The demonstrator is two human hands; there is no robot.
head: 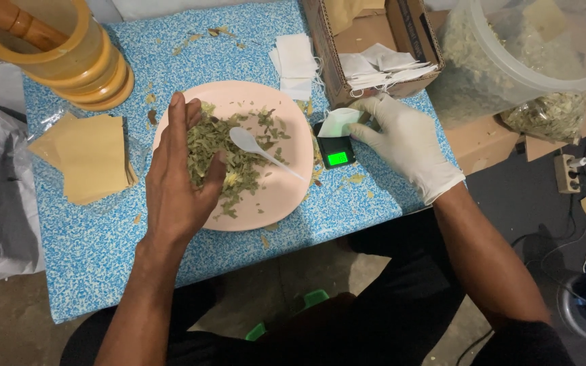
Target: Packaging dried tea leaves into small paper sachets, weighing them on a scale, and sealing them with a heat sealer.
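A pink plate [286, 196] on the blue speckled table holds a heap of dried green leaves [239, 159] and a white plastic spoon [259, 149]. My bare left hand [178, 179] rests in the heap, fingers curled around a pinch of leaves. My right hand [405, 142], in a white glove, holds a small white tea bag [338, 122] on top of a little black pocket scale [334, 152] with a lit green display, just right of the plate.
A wooden mortar with pestle [55, 51] stands at the back left, brown paper envelopes [89, 156] beside it. A cardboard box [374, 47] of empty white bags and a clear tub of dried leaves [517, 54] sit at the back right. Loose bags [295, 64] lie behind the plate.
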